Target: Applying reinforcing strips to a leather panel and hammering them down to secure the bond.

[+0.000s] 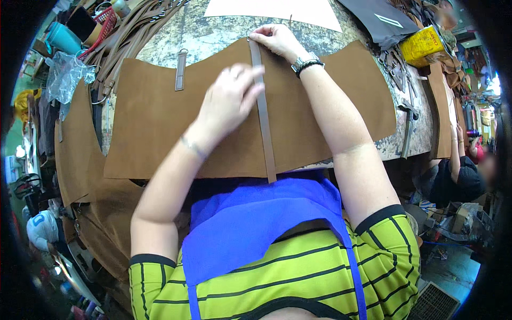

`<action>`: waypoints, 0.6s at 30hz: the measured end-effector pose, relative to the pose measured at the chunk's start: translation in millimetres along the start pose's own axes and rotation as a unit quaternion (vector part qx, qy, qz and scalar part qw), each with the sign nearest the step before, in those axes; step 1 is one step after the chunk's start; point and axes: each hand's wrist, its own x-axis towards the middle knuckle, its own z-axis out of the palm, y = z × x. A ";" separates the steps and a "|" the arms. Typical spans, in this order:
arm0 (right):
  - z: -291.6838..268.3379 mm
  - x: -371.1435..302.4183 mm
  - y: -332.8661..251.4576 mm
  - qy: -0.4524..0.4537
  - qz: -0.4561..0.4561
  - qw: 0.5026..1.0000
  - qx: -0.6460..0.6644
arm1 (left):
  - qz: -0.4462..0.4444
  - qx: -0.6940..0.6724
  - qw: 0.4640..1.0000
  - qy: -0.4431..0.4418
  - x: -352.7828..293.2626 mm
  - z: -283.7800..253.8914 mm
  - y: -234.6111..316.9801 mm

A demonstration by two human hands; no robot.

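Observation:
A large brown leather panel [154,128] with a curved upper edge lies flat across the worktable. Down its middle runs a narrow grey-brown strap [265,128], whose lower end reaches the panel's near edge. At the strap's top end, the fingertips of my right hand [276,41] are pinched together on it. My left hand [226,98] is over the panel just left of the strap, its thumb and a finger at the strap's edge; motion blurs these fingers. A short strap tab with a metal ring [180,72] lies on the panel's upper left.
Long brown straps [125,42] are heaped at the far left beside a red basket [101,29]. A white sheet [272,12] lies at the back. Dark material [381,24] and a yellow tin [424,47] stand at the far right. Another person [456,178] is at the right.

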 end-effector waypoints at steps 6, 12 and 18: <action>7.3 17.4 13.6 0.007 -0.042 0.999 -0.014 | 0.078 0.185 0.980 -0.003 41.2 36.6 -83.1; -9.9 -7.2 8.9 0.021 -0.095 0.989 0.111 | 0.139 0.127 0.982 0.020 55.2 26.8 -60.4; -12.0 -181.4 -54.2 -0.084 -0.265 0.957 -0.082 | 0.091 0.088 0.992 -0.020 34.6 17.8 -72.1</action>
